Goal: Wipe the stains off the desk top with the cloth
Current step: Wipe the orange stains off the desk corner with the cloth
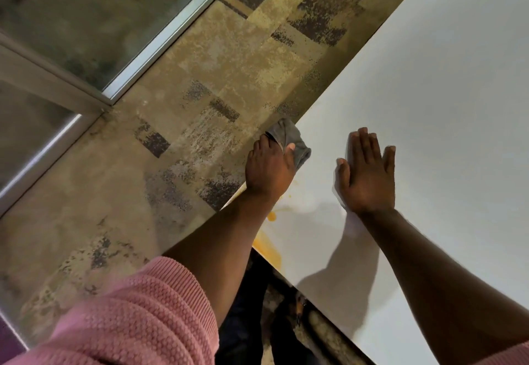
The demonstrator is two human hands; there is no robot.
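A white desk top [429, 101] fills the right side of the head view. Orange stains [267, 246] lie on it near its left edge, by the front corner, partly under my left forearm. My left hand [269, 168] grips a grey cloth [290, 138] at the desk's left edge, beyond the stains; part of the cloth hangs past the edge. My right hand [366, 174] lies flat on the desk with fingers spread, to the right of the cloth, holding nothing.
A patterned tan and dark carpet [177, 147] runs along the left of the desk. A glass partition with a metal frame [160, 47] stands at the far left. Dark trousers [243, 321] show below the desk's front corner.
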